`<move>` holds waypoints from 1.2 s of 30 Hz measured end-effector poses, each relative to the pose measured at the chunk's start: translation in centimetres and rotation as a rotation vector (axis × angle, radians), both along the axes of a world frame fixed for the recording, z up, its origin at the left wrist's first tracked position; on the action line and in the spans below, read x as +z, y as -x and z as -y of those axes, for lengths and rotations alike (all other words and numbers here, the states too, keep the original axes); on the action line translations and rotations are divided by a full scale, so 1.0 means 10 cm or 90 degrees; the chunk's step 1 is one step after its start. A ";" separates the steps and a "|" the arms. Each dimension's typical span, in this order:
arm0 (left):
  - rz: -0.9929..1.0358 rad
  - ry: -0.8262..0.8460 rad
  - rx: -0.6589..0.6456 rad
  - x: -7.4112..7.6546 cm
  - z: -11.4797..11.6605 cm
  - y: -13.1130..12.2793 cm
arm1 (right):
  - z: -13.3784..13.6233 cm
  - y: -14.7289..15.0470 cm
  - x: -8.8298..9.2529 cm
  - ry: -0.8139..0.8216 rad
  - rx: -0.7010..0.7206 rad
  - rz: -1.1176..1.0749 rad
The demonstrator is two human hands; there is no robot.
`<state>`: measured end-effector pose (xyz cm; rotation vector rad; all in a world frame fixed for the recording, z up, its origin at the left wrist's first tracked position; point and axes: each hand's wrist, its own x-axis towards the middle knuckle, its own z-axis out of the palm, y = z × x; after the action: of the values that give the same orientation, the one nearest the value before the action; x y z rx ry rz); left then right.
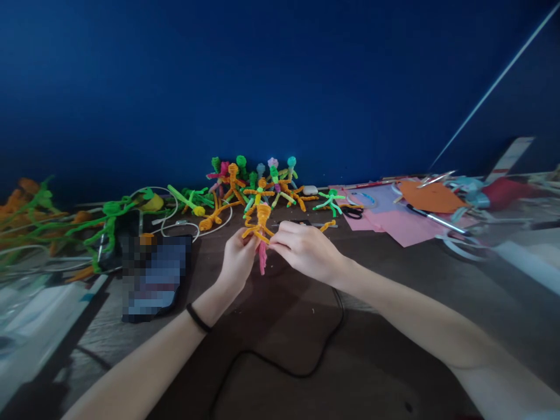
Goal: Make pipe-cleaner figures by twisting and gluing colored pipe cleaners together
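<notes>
Between my two hands, above the table, is an orange pipe-cleaner figure (262, 216) with a pink pipe-cleaner part (262, 258) hanging below it. My left hand (237, 256) is closed, pinching the figure's left side between thumb and fingers. From the other side, my right hand (304, 249) grips an orange limb of the same figure with its fingertips. Exactly where the pink part joins the orange is hidden by my fingers. Just behind stands a group of finished-looking pipe-cleaner figures (233, 181) in green, orange, pink and blue.
A phone (161, 277) lies to the left, near a white cable (226, 220) and loose green pipe cleaners (111, 219). Black scissors (352, 213), pink paper (405, 224), orange paper (431, 195) and a pen (437, 221) lie right. A black cord (301, 375) crosses the front; a blue wall (280, 81) rises behind.
</notes>
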<state>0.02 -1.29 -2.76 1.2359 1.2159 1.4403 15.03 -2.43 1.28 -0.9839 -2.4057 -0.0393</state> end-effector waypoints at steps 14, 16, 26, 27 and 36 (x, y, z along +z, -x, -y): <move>0.098 -0.059 0.003 0.08 -0.01 0.04 | -0.14 -0.01 -0.09 0.159 0.008 -0.282; 0.120 -0.048 0.003 0.10 0.00 0.04 | -0.15 -0.01 -0.08 0.222 0.005 -0.320; 0.173 -0.007 -0.030 0.16 0.00 0.03 | -0.35 -0.09 -0.12 0.704 0.025 -0.540; 0.176 -0.002 -0.033 0.16 0.00 0.03 | -0.37 -0.10 -0.12 0.730 0.029 -0.553; 0.199 0.024 -0.062 0.21 0.02 0.02 | -0.46 -0.18 -0.11 0.813 0.040 -0.579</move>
<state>-0.20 -1.46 -0.64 0.9868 0.9532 1.4674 16.82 2.17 0.22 -1.0196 -1.4030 1.7117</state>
